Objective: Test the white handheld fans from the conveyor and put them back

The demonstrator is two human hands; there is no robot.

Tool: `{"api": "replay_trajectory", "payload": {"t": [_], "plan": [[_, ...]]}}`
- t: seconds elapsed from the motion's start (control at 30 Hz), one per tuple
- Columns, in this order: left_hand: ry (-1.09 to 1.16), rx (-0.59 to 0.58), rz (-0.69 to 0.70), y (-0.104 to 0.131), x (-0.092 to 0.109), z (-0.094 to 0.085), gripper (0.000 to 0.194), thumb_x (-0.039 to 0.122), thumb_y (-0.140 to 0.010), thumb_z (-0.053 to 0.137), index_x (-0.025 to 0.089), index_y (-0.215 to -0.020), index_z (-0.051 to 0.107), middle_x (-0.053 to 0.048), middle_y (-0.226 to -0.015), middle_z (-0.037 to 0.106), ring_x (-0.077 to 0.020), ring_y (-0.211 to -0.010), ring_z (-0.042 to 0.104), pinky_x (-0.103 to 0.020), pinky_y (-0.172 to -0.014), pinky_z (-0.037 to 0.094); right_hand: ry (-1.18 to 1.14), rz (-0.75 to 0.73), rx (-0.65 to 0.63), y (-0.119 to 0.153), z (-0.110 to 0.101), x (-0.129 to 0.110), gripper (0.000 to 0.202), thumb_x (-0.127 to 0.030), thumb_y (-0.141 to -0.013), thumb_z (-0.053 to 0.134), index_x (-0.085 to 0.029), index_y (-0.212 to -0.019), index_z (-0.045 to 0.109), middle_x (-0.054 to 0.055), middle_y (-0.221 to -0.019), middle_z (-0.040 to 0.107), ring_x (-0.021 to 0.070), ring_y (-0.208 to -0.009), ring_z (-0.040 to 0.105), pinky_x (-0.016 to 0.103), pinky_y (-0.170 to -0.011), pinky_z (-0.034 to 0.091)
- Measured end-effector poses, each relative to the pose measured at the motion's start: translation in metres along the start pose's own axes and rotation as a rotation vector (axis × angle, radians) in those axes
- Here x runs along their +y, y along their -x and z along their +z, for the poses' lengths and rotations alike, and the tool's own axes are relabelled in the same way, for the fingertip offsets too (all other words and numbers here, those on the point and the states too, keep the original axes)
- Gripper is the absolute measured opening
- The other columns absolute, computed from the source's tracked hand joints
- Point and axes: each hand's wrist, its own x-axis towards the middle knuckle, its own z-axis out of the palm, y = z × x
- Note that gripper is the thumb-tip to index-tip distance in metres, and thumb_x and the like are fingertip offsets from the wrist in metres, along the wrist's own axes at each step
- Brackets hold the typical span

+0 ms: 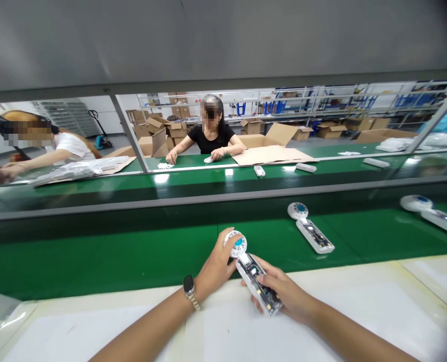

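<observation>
Left hand point(217, 266) grips the round head of the handheld fan point(251, 271); right hand point(279, 294) wraps its open handle. Fan sits over the white bench edge point(359, 286); a second fan point(311, 229) lies at 2 o'clock on the green belt point(95, 256).

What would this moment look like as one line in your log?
left hand: holds fan head | right hand: holds handle | held: open handheld fan | beside: second fan on green belt
</observation>
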Motion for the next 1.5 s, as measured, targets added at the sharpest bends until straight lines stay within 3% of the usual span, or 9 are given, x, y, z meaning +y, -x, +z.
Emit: {"api": "replay_trajectory", "payload": {"t": [0.43, 1.0, 1.5], "plan": [[0.004, -0.020, -0.009, 0.001, 0.000, 0.000, 0.044, 0.017, -0.085, 0.047, 0.023, -0.127, 0.035, -0.012, -0.136, 0.026, -0.0232, -0.126, 0.033, -0.038, -0.101, 0.035, -0.043, -0.012, -0.108, 0.001, -0.004, -0.001, 0.062, -0.019, -0.067, 0.057, -0.022, -0.127, 0.039, 0.010, -0.098, 0.062, 0.0149, -0.057, 0.060, 0.029, -0.052, 0.045], [-0.047, 0.019, 0.018, 0.003, 0.001, 0.002, 0.048, 0.014, -0.084, 0.045, 0.025, -0.129, 0.031, -0.013, -0.138, 0.023, -0.0254, -0.124, 0.034, -0.041, -0.096, 0.041, 0.013, -0.074, -0.209, 0.000, -0.008, 0.001, 0.067, -0.026, -0.071, 0.061, -0.025, -0.131, 0.032, 0.008, -0.099, 0.060, 0.0148, -0.060, 0.062, 0.026, -0.052, 0.046], [-0.078, 0.025, 0.036, 0.002, 0.003, 0.003, 0.047, 0.013, -0.084, 0.045, 0.023, -0.128, 0.031, -0.013, -0.138, 0.022, -0.0249, -0.125, 0.033, -0.039, -0.096, 0.041, -0.003, -0.104, -0.216, 0.000, -0.013, 0.005, 0.066, -0.017, -0.072, 0.057, -0.026, -0.132, 0.031, 0.008, -0.102, 0.060, 0.0155, -0.060, 0.063, 0.027, -0.051, 0.048]]}}
